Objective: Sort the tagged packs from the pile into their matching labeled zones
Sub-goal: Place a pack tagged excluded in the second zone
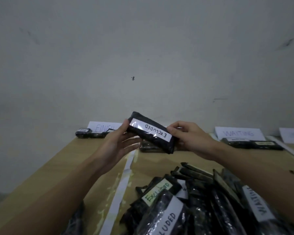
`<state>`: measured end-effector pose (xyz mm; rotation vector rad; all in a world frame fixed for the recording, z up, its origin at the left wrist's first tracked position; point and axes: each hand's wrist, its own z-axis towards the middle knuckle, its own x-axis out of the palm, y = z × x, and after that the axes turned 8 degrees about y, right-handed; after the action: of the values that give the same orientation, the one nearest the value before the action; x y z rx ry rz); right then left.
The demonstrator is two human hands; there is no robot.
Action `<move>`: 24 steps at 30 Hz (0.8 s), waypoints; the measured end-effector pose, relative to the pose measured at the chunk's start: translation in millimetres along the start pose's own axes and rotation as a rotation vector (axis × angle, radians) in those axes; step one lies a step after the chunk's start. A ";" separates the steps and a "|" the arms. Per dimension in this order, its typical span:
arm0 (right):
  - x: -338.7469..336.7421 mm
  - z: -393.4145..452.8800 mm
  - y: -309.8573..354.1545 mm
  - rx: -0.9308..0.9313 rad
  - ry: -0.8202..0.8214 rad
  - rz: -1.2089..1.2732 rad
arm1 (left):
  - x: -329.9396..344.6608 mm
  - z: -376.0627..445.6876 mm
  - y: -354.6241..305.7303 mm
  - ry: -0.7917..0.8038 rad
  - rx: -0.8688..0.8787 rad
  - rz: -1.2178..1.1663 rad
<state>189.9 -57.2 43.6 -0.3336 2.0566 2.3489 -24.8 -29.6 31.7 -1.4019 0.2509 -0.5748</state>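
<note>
I hold a black pack (pixel 155 139) with a white tag reading EXCLUDED up in the air above the middle of the table. My left hand (pixel 119 141) holds its left end, thumb on top and fingers spread beneath. My right hand (pixel 187 136) pinches its right end at the tag. Under the held pack lies another black pack (pixel 149 147) on the table's middle zone. The pile of tagged black packs (pixel 193 204) fills the near right, with tags reading EXCLUDED and WAITING.
A FINISH sign (pixel 103 127) stands at the back left with packs (pixel 90 134) before it. A WAITING sign (pixel 238 133) stands at the back right with packs (pixel 251 143) in front. White tape strips (pixel 120 184) divide the wooden table (pixel 61 160) into zones. A wall rises behind.
</note>
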 end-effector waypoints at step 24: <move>-159.6 -96.6 -48.9 -0.343 -0.258 -1.718 | 186.2 127.9 46.6 0.578 -0.136 0.818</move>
<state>368.1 -123.0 9.6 -1.0922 0.5114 1.3401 205.2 -14.0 39.3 -1.0984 1.2766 -0.2582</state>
